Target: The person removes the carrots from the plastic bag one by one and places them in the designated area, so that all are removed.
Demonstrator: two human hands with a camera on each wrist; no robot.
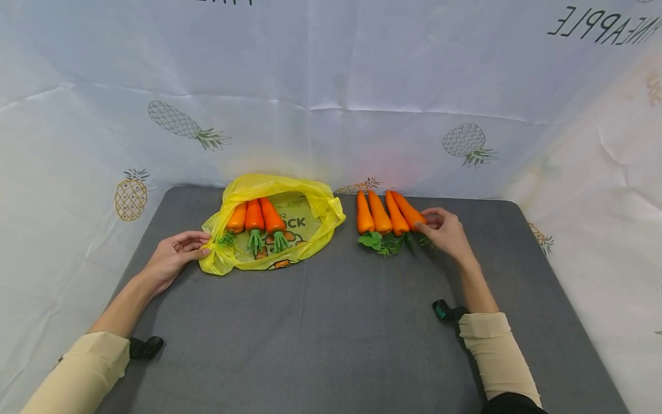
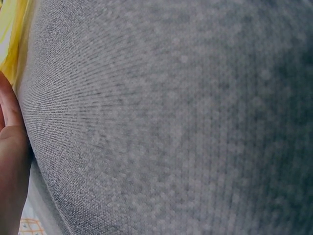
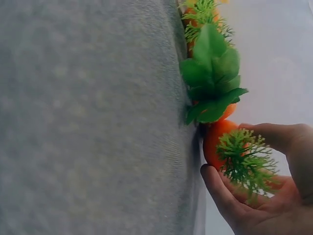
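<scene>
A yellow plastic bag (image 1: 331, 219) lies with its mouth spread towards me at the left of the table. Three orange carrots (image 1: 254, 216) with green tops are inside it. My left hand (image 1: 169, 260) pinches the bag's left edge between thumb and fingers; the left wrist view catches only part of that hand (image 2: 11, 152). To the right, several carrots (image 1: 380, 214) lie side by side, their leafy tops towards me. My right hand (image 1: 447, 234) grips the rightmost carrot (image 1: 407, 210) near its top end. Thumb and fingers hold that carrot (image 3: 214, 142) around its thick end in the right wrist view.
The dark grey table (image 1: 310, 345) ends at the back against a white cloth (image 1: 331, 75) printed with pineapples. A strip of table separates the bag from the row of carrots. Cloth also hangs along both sides.
</scene>
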